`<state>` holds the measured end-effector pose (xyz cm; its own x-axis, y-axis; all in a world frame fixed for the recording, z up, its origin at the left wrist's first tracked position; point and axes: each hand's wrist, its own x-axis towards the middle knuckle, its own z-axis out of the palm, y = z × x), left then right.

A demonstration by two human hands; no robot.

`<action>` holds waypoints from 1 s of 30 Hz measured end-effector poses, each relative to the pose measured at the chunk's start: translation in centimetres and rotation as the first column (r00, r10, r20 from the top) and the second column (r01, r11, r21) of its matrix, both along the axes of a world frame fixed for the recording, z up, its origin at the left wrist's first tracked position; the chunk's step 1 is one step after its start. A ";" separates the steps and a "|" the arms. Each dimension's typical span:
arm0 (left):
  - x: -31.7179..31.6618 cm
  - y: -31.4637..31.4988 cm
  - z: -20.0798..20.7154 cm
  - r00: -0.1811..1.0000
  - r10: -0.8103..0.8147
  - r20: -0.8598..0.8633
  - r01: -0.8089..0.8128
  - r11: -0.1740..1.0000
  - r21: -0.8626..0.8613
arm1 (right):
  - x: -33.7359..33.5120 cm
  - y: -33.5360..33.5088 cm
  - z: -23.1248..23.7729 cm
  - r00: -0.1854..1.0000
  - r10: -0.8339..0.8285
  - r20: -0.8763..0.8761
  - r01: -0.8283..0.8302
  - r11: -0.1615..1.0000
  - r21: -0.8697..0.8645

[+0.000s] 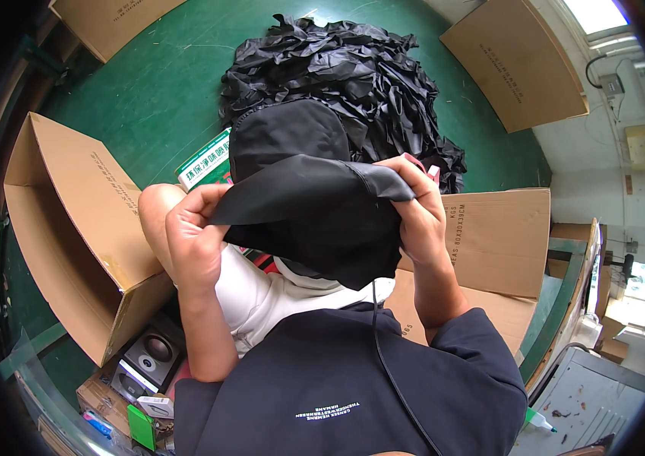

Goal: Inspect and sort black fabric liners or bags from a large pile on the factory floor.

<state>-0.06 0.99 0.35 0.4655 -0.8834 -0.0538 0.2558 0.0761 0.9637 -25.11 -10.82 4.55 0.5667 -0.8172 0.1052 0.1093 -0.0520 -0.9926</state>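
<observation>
Across my lap I hold a black fabric piece by its two sides, with its edge lifted and folded over. My left hand pinches the left corner between thumb and fingers. My right hand grips the right side, where a seam and a folded flap show. Just beyond the cloth stands a rounded black fabric-covered thing with a stitched edge; its lower part is hidden. A large heap of crumpled black fabric pieces lies on the floor behind it.
An open cardboard box stands at my left, and another cardboard box at my right. More cardboard boxes sit at the far corners of the green floor. A green-and-white printed box is near my left knee; a speaker sits lower left.
</observation>
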 end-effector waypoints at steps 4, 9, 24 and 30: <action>1.3 1.3 -0.4 0.811 -0.352 -0.467 0.222 0.924 -0.311 | 0.0 -0.7 -1.9 0.999 -0.034 -0.028 0.037 0.994 0.099; 0.8 2.3 -0.4 0.716 -0.413 -0.563 0.172 0.886 -0.431 | 0.2 -0.7 -2.0 0.933 0.308 -0.184 -0.275 0.943 0.187; -0.4 0.6 2.2 0.941 -0.335 -0.036 0.336 0.942 -0.001 | 2.9 1.2 -0.9 0.930 0.365 0.041 -0.360 0.884 0.297; -0.9 -0.3 0.2 0.916 -0.267 0.299 0.274 0.962 0.021 | 2.5 1.4 -1.9 0.886 0.320 0.336 -0.430 0.837 0.338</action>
